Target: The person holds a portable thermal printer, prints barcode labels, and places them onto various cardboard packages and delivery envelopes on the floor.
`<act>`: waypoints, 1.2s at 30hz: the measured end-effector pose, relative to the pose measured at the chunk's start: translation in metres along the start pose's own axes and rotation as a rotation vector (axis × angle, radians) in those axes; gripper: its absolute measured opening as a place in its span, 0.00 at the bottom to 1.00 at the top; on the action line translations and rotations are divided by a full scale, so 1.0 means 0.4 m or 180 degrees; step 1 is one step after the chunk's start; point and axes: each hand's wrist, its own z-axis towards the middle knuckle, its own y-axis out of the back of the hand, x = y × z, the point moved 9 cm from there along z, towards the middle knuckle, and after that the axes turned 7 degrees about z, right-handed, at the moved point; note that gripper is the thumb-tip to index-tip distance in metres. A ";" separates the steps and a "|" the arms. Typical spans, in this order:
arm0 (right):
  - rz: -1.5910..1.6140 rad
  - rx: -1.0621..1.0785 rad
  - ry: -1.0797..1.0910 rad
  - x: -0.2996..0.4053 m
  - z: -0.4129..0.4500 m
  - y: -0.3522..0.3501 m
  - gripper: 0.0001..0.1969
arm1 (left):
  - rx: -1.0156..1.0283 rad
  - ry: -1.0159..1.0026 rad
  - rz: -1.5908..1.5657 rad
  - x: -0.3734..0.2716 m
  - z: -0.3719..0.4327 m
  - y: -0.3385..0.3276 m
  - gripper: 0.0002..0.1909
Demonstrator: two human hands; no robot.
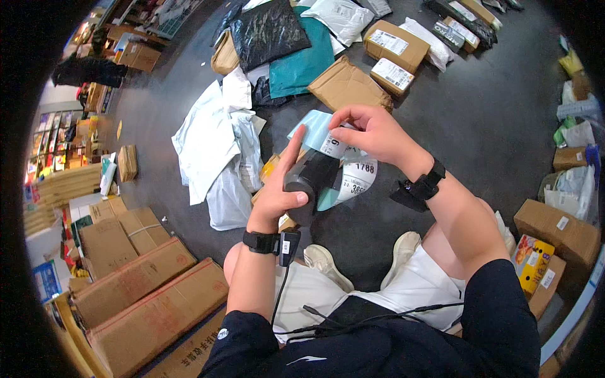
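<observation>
My left hand (276, 191) grips a black handheld device (309, 179), probably a portable label printer, with the thumb across its near end and the index finger stretched along its side. A strip of printed labels on pale blue backing (312, 130) runs over the device's far end. More of the strip, a curled length of white labels (359, 177), hangs at the device's right side. At the far end my right hand (371, 132) pinches a label on the strip between thumb and index finger. Just beyond my hands lies a brown cardboard mailer (350, 85) on the dark floor.
White plastic mailing bags (212, 141) lie left of my hands. Behind are a black bag (269, 35), a teal bag (307, 59) and labelled cardboard boxes (396, 45). Large cartons (156, 302) stand at lower left, more boxes (557, 231) at right. A person (87, 71) is at far left.
</observation>
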 end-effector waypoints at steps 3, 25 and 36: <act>0.0285 0.0198 -0.0169 0.002 0.006 -0.030 0.15 | -0.0071 -0.0067 0.0058 0.001 -0.013 0.014 0.67; -0.0212 -0.0343 -0.0220 0.008 -0.014 0.049 0.07 | -0.0179 0.0166 -0.1075 0.011 0.008 -0.028 0.66; -0.1076 -0.1472 0.1638 0.195 -0.081 0.212 0.06 | -0.0384 0.0193 -0.1262 -0.017 0.112 -0.129 0.63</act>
